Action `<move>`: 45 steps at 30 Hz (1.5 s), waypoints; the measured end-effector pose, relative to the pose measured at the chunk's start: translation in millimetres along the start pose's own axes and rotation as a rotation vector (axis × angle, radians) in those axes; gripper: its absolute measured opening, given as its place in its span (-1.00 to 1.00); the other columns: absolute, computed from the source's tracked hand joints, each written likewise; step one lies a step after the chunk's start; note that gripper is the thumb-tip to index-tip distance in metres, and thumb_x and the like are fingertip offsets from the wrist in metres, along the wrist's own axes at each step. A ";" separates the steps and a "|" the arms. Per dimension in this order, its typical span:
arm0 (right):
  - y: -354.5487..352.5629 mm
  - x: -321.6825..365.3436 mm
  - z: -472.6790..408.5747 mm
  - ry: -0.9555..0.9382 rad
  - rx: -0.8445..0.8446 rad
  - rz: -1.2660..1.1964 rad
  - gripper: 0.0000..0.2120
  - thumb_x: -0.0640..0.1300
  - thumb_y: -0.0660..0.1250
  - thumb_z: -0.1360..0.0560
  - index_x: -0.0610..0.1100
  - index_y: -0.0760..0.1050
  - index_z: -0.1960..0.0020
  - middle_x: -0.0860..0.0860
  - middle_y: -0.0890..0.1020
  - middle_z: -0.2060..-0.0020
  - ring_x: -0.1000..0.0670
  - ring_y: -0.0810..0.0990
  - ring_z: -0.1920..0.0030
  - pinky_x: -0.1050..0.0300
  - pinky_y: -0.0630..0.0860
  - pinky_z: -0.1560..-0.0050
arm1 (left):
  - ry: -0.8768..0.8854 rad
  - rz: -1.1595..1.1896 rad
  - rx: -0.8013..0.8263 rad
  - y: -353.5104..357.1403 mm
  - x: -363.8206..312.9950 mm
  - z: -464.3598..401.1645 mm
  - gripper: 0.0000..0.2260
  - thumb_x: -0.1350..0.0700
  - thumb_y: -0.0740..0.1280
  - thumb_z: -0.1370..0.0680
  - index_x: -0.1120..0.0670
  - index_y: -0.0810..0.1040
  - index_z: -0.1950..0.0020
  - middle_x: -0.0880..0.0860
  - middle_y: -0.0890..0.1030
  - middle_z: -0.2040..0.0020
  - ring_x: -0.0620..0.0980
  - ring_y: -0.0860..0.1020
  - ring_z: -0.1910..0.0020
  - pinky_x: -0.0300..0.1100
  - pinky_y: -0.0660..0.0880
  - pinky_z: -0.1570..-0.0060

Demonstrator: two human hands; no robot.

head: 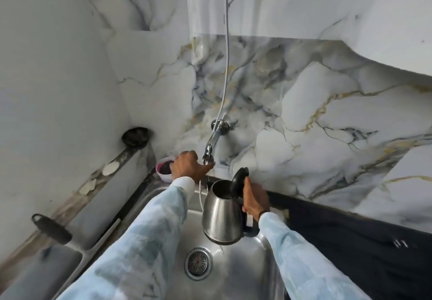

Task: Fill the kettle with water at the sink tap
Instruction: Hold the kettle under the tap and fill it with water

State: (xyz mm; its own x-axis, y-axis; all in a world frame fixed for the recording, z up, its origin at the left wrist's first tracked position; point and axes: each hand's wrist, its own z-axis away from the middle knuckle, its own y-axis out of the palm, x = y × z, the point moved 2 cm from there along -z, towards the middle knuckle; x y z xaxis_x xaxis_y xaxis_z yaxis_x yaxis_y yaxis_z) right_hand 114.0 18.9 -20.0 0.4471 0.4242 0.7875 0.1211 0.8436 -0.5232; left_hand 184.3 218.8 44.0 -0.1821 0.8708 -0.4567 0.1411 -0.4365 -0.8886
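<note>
Kettle (pixel 222 215) held over the sink (pixel 233 274) by the right hand (pixel 254 198), left hand (pixel 189 166) on the tap (pixel 211 146)

Drain (pixel 198 263) sits nearest in the steel basin, with the kettle hanging just above and beyond it, clear of the basin floor and tilted slightly; the right hand is wrapped tight round its black handle on the right side, its lid (pixel 239 181) standing open beside that hand's thumb, and the kettle's mouth lies below and a little right of the tap outlet; a thin stream of water (pixel 200 196) falls just left of the kettle; the left hand, further back and to the left, is curled round the tap end, fingers closed on it; a small bowl (pixel 164 168) sits behind that hand against the marble wall (pixel 304 112)
</note>
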 end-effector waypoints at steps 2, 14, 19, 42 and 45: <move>16.6 1.6 -5.6 0.001 0.022 -0.037 -0.25 0.41 -0.12 -0.65 -0.06 0.56 0.30 -0.30 0.79 0.29 -0.41 0.81 0.03 -0.41 0.74 -0.22 | 0.114 -0.125 -0.071 12.1 -2.2 -2.0 -0.46 -0.37 0.35 -0.38 0.10 0.71 0.05 0.15 0.75 0.03 0.24 0.69 -0.01 0.04 0.54 -0.07; 42.6 55.6 -10.8 -0.055 0.000 -0.098 -0.21 0.50 -0.21 -0.32 -0.07 0.54 0.34 -0.14 0.68 0.42 -0.42 0.80 0.18 -0.47 0.74 -0.16 | 0.226 -0.149 -0.040 6.8 -2.3 -21.9 -0.69 -0.18 0.23 -0.45 0.01 0.53 0.33 0.19 0.72 0.14 0.24 0.65 -0.07 0.39 0.08 -0.53; 45.8 53.9 -4.0 -0.041 0.025 -0.124 -0.24 0.41 -0.13 -0.55 -0.13 0.60 0.18 -0.10 0.68 0.36 -0.43 0.80 0.07 -0.46 0.73 -0.20 | 0.186 -0.035 0.317 13.8 32.0 -42.5 -0.20 -0.53 0.03 -0.48 -0.24 0.13 -0.68 -0.08 0.02 -0.75 0.15 -0.26 -0.73 0.49 -0.41 -0.48; 45.1 48.8 -5.4 -0.051 -0.001 -0.109 -0.23 0.47 -0.15 -0.39 -0.13 0.53 0.34 -0.15 0.67 0.42 -0.43 0.80 0.13 -0.46 0.74 -0.17 | 0.069 0.243 0.441 10.8 34.8 -48.3 -0.40 -0.13 0.45 -0.50 -0.14 0.45 -0.54 0.08 0.38 -0.63 0.18 0.18 -0.68 0.24 0.09 -0.65; 45.3 49.0 -5.7 -0.053 -0.003 -0.130 -0.18 0.49 -0.17 -0.38 -0.16 0.55 0.34 -0.20 0.71 0.39 -0.44 0.80 0.11 -0.46 0.74 -0.17 | 0.025 0.519 0.494 15.1 34.3 -47.0 -0.60 0.11 0.54 -0.50 0.15 0.66 -0.33 0.18 0.66 -0.36 0.21 0.56 -0.43 0.11 0.41 -0.53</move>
State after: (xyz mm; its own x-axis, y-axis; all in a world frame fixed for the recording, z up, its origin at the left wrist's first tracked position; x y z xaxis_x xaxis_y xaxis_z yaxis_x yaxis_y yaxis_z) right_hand 146.4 76.1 -6.9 0.3803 0.3283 0.8646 0.1779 0.8915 -0.4167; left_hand 225.9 252.7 17.0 -0.1876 0.5251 -0.8301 -0.2545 -0.8422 -0.4753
